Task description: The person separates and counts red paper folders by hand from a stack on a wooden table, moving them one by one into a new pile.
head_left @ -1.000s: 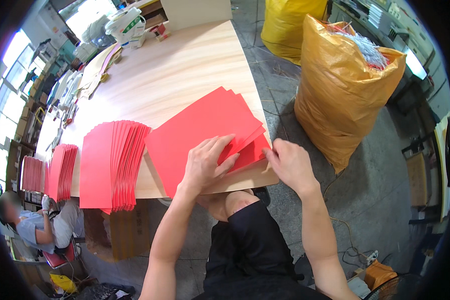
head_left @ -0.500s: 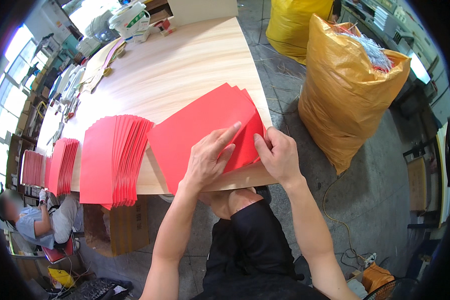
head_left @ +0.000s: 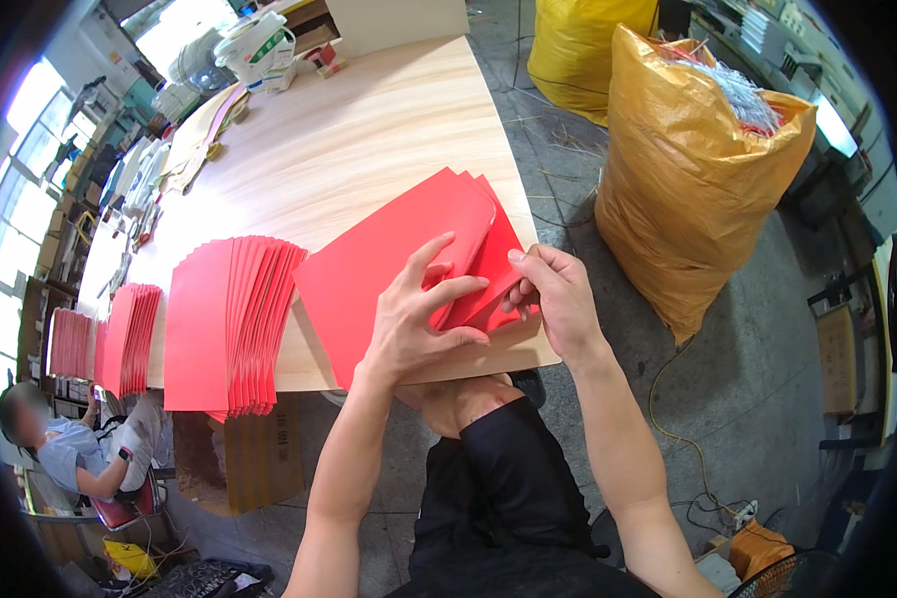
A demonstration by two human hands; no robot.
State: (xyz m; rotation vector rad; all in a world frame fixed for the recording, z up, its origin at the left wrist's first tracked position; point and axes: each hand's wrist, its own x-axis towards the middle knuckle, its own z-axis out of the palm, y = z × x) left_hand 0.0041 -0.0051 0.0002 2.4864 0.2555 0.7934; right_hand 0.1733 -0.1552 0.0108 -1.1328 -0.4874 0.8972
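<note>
A pile of large red paper sheets (head_left: 379, 284) lies at the near edge of the wooden table, slightly fanned at its right side. On its lower right part rests my left hand (head_left: 414, 319), fingers spread and bent, with the top paper bulging up beside the fingertips. Thumb and curled fingers of my right hand (head_left: 560, 299) pinch the right edge of a red sheet at the table's corner. To the left stands a fanned row of folded red papers (head_left: 197, 324), with a smaller fanned bundle (head_left: 130, 334) and another bundle (head_left: 70, 344) farther left.
The pale wooden table (head_left: 369, 130) carries a white bucket (head_left: 254, 48) and tools at its far left. An orange sack (head_left: 693, 179) of paper strips stands right of it, a yellow sack (head_left: 583, 60) behind. A seated person (head_left: 85, 458) is at the left; a cardboard box (head_left: 254, 453) stands below.
My left hand's fingers have spread and bent, and the top paper's right side has lifted and curled. My right hand has closed on a sheet's edge. The seated person has shifted.
</note>
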